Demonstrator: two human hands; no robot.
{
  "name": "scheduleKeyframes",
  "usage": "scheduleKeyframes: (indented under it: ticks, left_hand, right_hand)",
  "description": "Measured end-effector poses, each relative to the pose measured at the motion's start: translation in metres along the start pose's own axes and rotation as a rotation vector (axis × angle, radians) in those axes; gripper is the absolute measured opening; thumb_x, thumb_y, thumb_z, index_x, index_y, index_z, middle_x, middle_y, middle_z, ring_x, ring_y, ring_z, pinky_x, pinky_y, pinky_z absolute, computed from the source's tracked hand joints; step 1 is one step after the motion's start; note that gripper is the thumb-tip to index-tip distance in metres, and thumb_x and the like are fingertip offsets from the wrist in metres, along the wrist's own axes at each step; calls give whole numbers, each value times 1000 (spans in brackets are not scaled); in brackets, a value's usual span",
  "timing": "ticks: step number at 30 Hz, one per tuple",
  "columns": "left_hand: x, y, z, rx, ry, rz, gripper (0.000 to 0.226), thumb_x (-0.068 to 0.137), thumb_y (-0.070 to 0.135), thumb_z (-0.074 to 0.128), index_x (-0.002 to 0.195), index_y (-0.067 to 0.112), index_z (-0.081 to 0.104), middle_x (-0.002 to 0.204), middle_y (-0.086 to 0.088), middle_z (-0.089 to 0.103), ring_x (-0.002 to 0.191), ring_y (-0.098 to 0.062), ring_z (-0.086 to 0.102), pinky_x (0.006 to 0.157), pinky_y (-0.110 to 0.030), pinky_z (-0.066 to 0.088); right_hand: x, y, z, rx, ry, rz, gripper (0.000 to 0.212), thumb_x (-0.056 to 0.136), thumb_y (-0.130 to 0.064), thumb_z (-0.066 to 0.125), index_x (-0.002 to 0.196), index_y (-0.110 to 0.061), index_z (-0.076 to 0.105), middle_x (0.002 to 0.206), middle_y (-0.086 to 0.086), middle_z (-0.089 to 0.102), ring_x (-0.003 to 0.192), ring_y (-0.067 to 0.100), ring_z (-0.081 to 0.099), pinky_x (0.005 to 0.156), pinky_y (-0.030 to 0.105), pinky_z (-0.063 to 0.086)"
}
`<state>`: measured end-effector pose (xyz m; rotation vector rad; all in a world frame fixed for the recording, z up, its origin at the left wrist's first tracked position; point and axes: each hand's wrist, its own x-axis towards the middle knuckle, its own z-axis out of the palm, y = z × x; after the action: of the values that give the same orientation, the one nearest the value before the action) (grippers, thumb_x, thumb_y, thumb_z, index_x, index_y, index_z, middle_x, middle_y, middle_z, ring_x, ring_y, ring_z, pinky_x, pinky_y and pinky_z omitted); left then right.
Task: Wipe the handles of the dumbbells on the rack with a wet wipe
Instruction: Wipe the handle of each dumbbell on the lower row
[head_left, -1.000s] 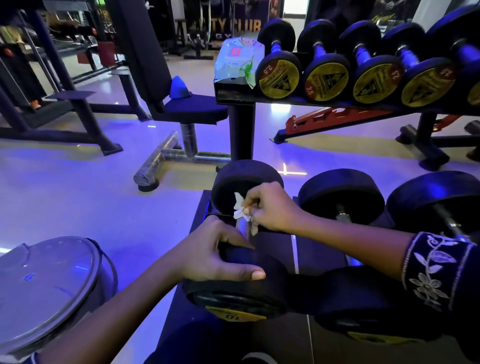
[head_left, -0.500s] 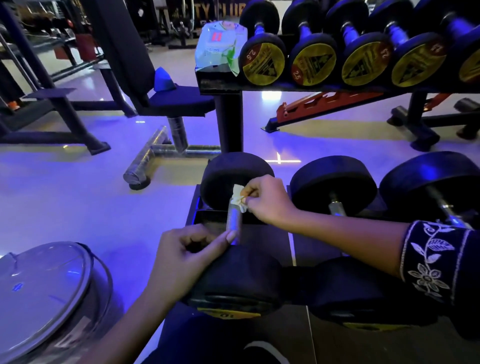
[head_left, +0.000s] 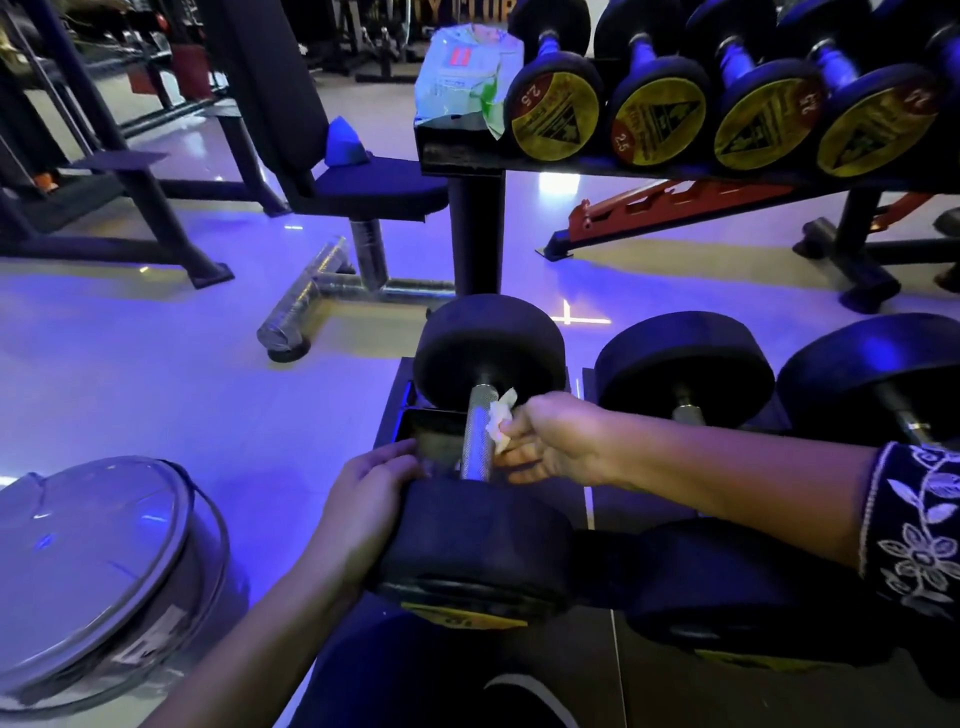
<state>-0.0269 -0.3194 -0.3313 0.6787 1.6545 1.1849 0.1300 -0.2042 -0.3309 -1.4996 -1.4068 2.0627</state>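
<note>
Two hands worked one dumbbell (head_left: 483, 545) on the lower rack (head_left: 431, 436): we logged the right hand (head_left: 550, 441) pinching the wet wipe (head_left: 500, 421) against its handle (head_left: 478, 436) mid-wipe, the left hand (head_left: 369, 514) pressing relaxed fingers on the near head, so the next move probably called for wrapping the wipe around the handle's untouched side.

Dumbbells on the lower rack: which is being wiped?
The leftmost dumbbell: right hand holds a wipe against its handle; left hand touches its near end.
</note>
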Motion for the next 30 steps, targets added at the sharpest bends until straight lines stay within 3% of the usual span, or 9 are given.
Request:
scheduleKeyframes:
  ticks: [4, 6, 11, 14, 17, 19, 25, 27, 30]
  left_hand:
    - [0, 0, 2, 28, 24, 45, 25, 88, 4, 56, 106, 11, 72, 95, -1, 74, 83, -14, 66, 72, -24, 48]
    - [0, -1, 2, 76, 16, 78, 20, 88, 7, 57, 94, 9, 75, 89, -4, 76, 86, -18, 68, 78, -30, 50]
    - [-1, -2, -3, 178, 27, 140, 29, 81, 11, 56, 53, 12, 61, 52, 1, 54, 57, -19, 48, 55, -29, 34]
    - [0, 1, -1, 235, 27, 160, 32, 83, 7, 53, 52, 14, 57, 45, 5, 46, 51, -15, 42, 52, -29, 30]
    - [1, 0, 0, 245, 24, 169, 34, 83, 6, 52, 50, 13, 57, 47, 4, 49, 52, -16, 44, 54, -29, 31]
    - [3, -2, -2, 230, 32, 163, 34, 82, 8, 53, 49, 14, 58, 56, -2, 57, 57, -19, 47, 58, -30, 35]
    - [2, -1, -2, 238, 34, 182, 38, 84, 5, 53, 47, 12, 53, 47, 4, 49, 55, -18, 43, 56, -31, 33]
    - [1, 0, -2, 223, 21, 181, 35, 83, 7, 53, 48, 12, 54, 52, -3, 55, 57, -20, 46, 58, -31, 34]
    - [2, 1, -2, 217, 3, 153, 21, 70, 23, 53, 53, 12, 59, 79, -20, 71, 63, -22, 52, 64, -33, 40]
  right_hand:
    - [-5, 10, 11, -30, 6, -7, 35, 91, 6, 28, 71, -17, 46, 57, 1, 55, 49, 13, 45, 52, 20, 33]
    - [3, 3, 16, 73, 107, -31, 38, 90, 9, 24, 68, -13, 45, 59, 6, 49, 40, 15, 48, 52, 22, 38]
    - [0, -1, 19, 109, 100, -22, 37, 92, 6, 21, 74, -13, 46, 73, 8, 52, 61, 18, 54, 60, 28, 46]
    - [-9, 12, 19, 50, 87, 23, 35, 90, 12, 28, 71, -9, 48, 58, 3, 59, 53, 10, 56, 51, 14, 43]
    - [-3, -1, 15, 132, 108, 59, 30, 91, 5, 25, 75, -7, 47, 61, 9, 56, 53, 21, 55, 56, 25, 46]
    - [-1, -14, 15, 165, 129, 41, 29, 91, 3, 23, 78, -7, 46, 66, 12, 55, 46, 26, 61, 49, 26, 49]
    - [-14, 5, 21, 23, 101, 43, 37, 90, 13, 24, 68, -6, 46, 58, 5, 52, 48, 11, 55, 56, 17, 43]
    - [-9, -2, 15, 15, 137, 28, 30, 89, 13, 27, 75, -3, 48, 65, 11, 54, 56, 20, 58, 64, 27, 47]
    - [-6, -17, 15, 27, 181, -9, 23, 86, 15, 29, 87, 2, 48, 97, 25, 60, 86, 43, 64, 80, 51, 53]
